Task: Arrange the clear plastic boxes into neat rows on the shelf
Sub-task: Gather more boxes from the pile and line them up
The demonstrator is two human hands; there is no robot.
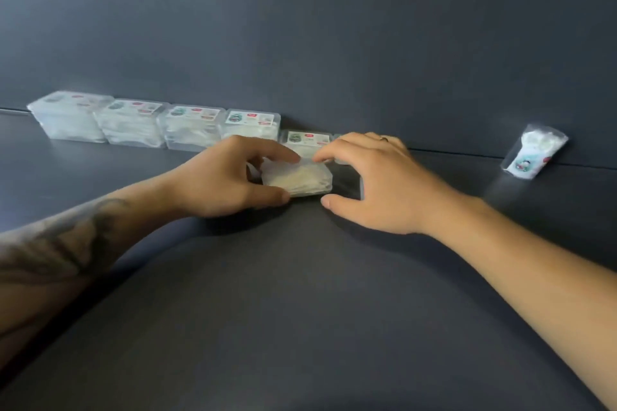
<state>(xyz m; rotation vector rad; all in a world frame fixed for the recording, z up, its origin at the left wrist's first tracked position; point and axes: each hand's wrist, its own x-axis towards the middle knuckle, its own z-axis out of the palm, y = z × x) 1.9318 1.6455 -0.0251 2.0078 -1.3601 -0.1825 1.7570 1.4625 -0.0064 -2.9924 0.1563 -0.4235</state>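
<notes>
Surface: a dark grey shelf meets a matching dark back wall; both are plain and matte.
Row: clear plastic boxes with small printed labels on top stand side by side along the back wall, from far left toward the middle; the leftmost look blurred.
Front box: one clear box with pale contents lies flat on the shelf just in front of the row's right end.
Left hand: the thumb touches the box's near left corner; the forefinger reaches over its far edge; the fingers are curled round it.
Right hand: fingers spread wide and arched; fingertips touch the box's top far edge; the thumb sits just off its near right corner.
Far right: a lone clear box leans tilted against the wall, well apart from the others.
</notes>
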